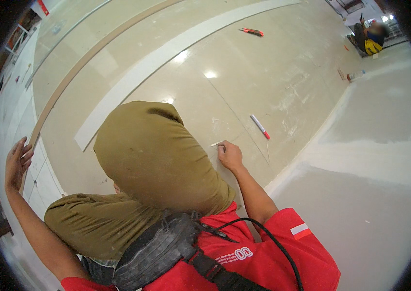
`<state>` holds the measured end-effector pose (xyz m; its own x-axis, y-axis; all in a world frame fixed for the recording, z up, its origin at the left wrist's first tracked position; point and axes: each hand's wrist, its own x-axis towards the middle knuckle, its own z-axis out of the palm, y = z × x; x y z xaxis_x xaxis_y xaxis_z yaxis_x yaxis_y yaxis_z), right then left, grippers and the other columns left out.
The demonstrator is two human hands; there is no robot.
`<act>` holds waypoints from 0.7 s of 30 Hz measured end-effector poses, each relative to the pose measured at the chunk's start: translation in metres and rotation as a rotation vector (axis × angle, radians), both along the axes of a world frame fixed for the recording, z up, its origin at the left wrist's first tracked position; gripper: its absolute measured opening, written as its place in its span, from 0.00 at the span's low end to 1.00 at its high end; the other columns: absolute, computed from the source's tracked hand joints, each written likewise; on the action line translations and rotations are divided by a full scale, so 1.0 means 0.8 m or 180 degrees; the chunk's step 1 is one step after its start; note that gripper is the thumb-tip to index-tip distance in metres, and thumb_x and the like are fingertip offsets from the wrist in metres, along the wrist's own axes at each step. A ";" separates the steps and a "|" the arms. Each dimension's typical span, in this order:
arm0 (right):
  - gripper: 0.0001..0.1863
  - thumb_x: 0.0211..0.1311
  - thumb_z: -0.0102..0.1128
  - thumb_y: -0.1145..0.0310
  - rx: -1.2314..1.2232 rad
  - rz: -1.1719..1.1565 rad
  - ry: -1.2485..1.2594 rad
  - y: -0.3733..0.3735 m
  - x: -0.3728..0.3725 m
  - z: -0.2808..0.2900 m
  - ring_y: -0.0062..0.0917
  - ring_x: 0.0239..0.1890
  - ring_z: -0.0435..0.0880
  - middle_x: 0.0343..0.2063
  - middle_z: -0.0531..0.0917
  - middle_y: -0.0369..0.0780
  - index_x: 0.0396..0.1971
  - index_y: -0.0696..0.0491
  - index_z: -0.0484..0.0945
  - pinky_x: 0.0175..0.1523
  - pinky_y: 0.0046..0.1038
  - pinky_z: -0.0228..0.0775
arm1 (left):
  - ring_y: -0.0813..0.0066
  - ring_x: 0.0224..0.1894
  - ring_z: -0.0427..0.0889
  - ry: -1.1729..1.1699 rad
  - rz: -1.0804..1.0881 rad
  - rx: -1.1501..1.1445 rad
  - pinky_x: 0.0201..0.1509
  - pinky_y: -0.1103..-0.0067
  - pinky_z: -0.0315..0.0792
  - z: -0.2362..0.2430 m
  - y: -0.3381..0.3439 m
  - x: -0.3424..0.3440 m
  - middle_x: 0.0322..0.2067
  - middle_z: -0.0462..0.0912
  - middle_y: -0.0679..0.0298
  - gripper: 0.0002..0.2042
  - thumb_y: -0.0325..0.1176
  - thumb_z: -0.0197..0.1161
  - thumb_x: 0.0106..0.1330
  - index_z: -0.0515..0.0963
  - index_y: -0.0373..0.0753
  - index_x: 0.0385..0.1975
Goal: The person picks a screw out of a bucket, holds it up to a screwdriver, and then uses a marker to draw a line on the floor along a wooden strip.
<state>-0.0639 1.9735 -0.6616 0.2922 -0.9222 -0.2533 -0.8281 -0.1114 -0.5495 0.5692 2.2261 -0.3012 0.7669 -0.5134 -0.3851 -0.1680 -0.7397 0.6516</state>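
Out at the left, my left hand is open, its fingers apart at the near end of a long brown strip; whether they press on it I cannot tell. My right hand is low over the tiled floor, right of my bent knee. Its fingers are closed on a small white piece, too small to name its kind. Just beyond that hand lies a white marker with a red cap. A long white strip runs along the floor past my knee.
A red and black utility knife lies farther off on the floor. To the right rises a grey wall panel with white filler bands. A bottle lies by its foot. Another person is at the far right.
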 end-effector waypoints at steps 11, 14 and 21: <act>0.13 0.61 0.59 0.63 -0.0029 0.0321 0.0180 -0.013 0.008 0.017 0.47 0.37 0.87 0.31 0.87 0.49 0.41 0.49 0.86 0.44 0.46 0.78 | 0.85 0.45 0.77 -0.0022 0.0109 -0.0087 0.49 0.84 0.70 -0.003 0.003 -0.002 0.54 0.79 0.66 0.31 0.57 0.59 0.72 0.69 0.46 0.69; 0.13 0.61 0.58 0.63 0.0001 0.0355 0.0253 -0.015 0.010 0.020 0.47 0.37 0.86 0.32 0.87 0.49 0.41 0.49 0.86 0.45 0.46 0.78 | 0.86 0.44 0.77 -0.0100 0.0133 -0.0055 0.47 0.86 0.70 -0.002 0.001 -0.006 0.54 0.80 0.66 0.32 0.58 0.60 0.71 0.69 0.45 0.69; 0.12 0.60 0.58 0.65 -0.0011 0.0539 0.0335 -0.014 0.009 0.019 0.47 0.37 0.87 0.32 0.87 0.50 0.39 0.51 0.85 0.45 0.46 0.78 | 0.84 0.45 0.77 -0.0261 0.0132 0.0038 0.47 0.85 0.71 -0.003 0.002 -0.009 0.54 0.80 0.66 0.32 0.58 0.59 0.71 0.69 0.45 0.69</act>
